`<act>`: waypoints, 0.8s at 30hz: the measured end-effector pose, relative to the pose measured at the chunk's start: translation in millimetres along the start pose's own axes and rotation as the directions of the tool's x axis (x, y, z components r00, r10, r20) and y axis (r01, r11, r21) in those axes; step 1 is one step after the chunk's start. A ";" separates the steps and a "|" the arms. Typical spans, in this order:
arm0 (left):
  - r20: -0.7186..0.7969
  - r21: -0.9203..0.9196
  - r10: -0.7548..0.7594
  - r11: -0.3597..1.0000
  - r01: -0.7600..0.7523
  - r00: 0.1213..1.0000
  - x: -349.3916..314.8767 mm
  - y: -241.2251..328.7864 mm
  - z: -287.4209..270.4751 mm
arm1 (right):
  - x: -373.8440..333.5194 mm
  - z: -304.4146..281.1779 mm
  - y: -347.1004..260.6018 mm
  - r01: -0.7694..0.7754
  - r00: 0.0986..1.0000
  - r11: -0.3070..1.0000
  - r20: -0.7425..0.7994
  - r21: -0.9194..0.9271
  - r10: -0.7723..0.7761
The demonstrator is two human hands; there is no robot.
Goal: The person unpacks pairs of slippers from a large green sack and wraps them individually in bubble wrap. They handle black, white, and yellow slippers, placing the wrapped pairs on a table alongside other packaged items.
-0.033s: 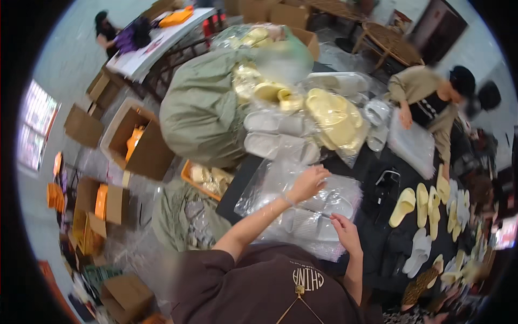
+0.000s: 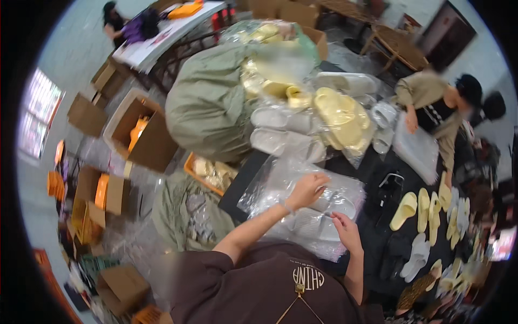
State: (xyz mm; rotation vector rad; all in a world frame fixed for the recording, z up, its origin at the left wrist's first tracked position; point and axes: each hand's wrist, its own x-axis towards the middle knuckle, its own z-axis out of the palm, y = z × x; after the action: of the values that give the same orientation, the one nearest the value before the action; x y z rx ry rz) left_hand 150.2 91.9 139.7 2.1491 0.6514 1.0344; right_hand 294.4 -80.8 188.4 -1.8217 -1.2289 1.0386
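A pair of light grey slippers (image 2: 306,225) lies inside a clear plastic bag (image 2: 270,201), on a stack of flat clear bags in front of me. Above the far part of that bag, my left hand (image 2: 308,190) has its fingers bent and drawn together; whatever is between them is too small to make out. My right hand (image 2: 347,232) is at the bag's right side by the slipper ends, thumb and fingers pinching the film. Beyond lie bagged grey slippers (image 2: 283,120) and a bag of pale yellow slippers (image 2: 342,119).
A large green sack (image 2: 208,102) stands at the far left, near an orange crate (image 2: 189,164). To the right, yellow slippers (image 2: 403,210) stand in rows on the black table (image 2: 377,245). A co-worker (image 2: 448,102) touches a pile of clear bags (image 2: 415,148). Cardboard boxes (image 2: 156,135) line the left floor.
The whole view has shifted slightly, with the scene moving to the right. My left hand has come a little toward me over the bag; my right hand stays almost in place.
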 end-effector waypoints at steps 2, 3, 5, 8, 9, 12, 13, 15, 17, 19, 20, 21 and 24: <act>-0.177 0.026 -0.101 0.994 0.108 0.979 -57.4 13.9 -21.6 | 17.2 17.2 -11.7 0.045 0.993 0.999 0.111 -0.022 -0.042; -0.244 0.035 -0.159 0.984 0.172 0.957 -87.1 18.0 -31.1 | 25.3 27.8 -21.4 0.075 0.984 0.996 0.164 -0.039 -0.068; -0.333 0.067 -0.249 0.956 0.286 0.910 -145.0 22.4 -50.7 | 36.2 51.2 -41.0 0.173 0.950 0.979 0.282 -0.108 -0.137; -0.484 0.145 -0.358 0.867 0.476 0.799 -234.0 20.4 -78.8 | 50.3 100.7 -58.8 0.332 0.849 0.935 0.472 -0.124 -0.238; -0.555 0.158 -0.392 0.816 0.556 0.734 -257.5 22.9 -89.5 | 54.1 117.5 -64.3 0.345 0.807 0.929 0.547 -0.131 -0.223; -0.725 0.112 -0.507 0.580 0.807 0.466 -335.4 19.4 -98.5 | 51.1 167.0 -75.1 0.444 0.639 0.892 0.727 -0.083 -0.251; -0.736 0.120 -0.544 0.480 0.869 0.402 -366.2 15.5 -95.1 | 47.6 183.7 -80.3 0.448 0.591 0.893 0.765 -0.049 -0.255; -0.752 0.080 -0.628 0.211 0.974 0.198 -419.7 5.4 -78.8 | 45.6 217.5 -63.9 0.533 0.470 0.846 0.830 0.006 -0.302; -0.742 0.024 -0.668 0.065 0.998 0.062 -459.5 2.5 -64.6 | 44.1 243.4 -65.2 0.577 0.365 0.816 0.883 0.034 -0.295; -0.690 -0.049 -0.723 0.070 0.996 0.017 -480.5 -4.6 -54.9 | 55.1 264.9 -63.5 0.722 0.328 0.681 0.808 0.120 -0.490; -0.677 -0.043 -0.735 0.088 0.995 0.036 -482.0 -6.3 -52.4 | 64.7 270.7 -62.1 0.786 0.306 0.603 0.758 0.140 -0.575; -0.658 -0.035 -0.751 0.105 0.994 0.057 -481.5 -2.8 -48.7 | 78.8 272.8 -67.6 0.830 0.347 0.554 0.723 0.061 -0.598; -0.592 -0.077 -0.803 0.143 0.987 0.070 -473.4 10.5 -38.7 | 145.3 271.0 -96.8 0.879 0.477 0.380 0.559 -0.289 -0.678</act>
State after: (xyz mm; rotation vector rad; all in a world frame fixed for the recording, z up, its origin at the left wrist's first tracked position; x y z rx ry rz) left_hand -146.6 -218.1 -64.0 1.0261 2.2858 0.6538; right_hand 48.3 116.0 120.3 -1.0399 -2.5179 0.4173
